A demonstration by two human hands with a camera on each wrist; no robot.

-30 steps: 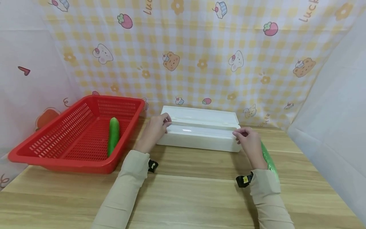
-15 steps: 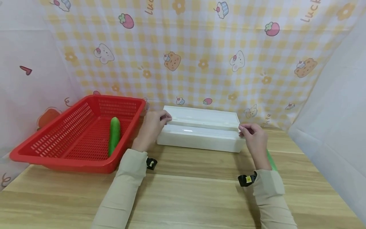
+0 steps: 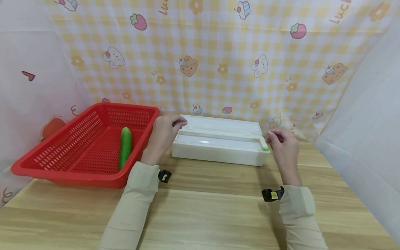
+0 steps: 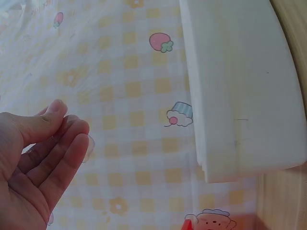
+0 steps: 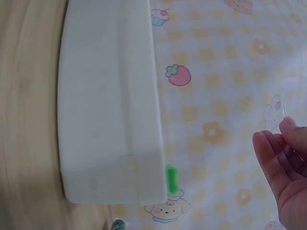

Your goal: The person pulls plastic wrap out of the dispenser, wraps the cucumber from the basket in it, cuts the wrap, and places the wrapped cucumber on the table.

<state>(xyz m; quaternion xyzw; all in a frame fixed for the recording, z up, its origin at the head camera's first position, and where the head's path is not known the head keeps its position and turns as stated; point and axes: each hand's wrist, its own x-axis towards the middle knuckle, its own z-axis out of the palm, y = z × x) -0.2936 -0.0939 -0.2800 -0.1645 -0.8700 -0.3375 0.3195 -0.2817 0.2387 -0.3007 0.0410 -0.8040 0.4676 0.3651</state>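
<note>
A long white cling film dispenser [image 3: 218, 154] stands on the table with its lid [image 3: 222, 125] raised at the back. My left hand [image 3: 162, 137] is above its left end, thumb and fingertips pinched together. Beyond the right end, my right hand [image 3: 285, 149] pinches as well. Clear cling film [image 5: 283, 104] shows as a thin shiny edge at the right fingertips; between the hands it is nearly invisible. A green slider [image 3: 265, 148] sits at the dispenser's right end.
On the left stands a red slotted basket [image 3: 84, 178] with one cucumber [image 3: 125, 147] in it, close to my left forearm. A patterned cloth [image 3: 218, 52] hangs right behind the dispenser. Something green [image 5: 118, 224] shows at the right wrist view's bottom edge.
Both hands have risen from the dispenser's opening; the right one has also moved outward past its end. The green slider has come into sight, and the green thing beside my right forearm is now mostly hidden.
</note>
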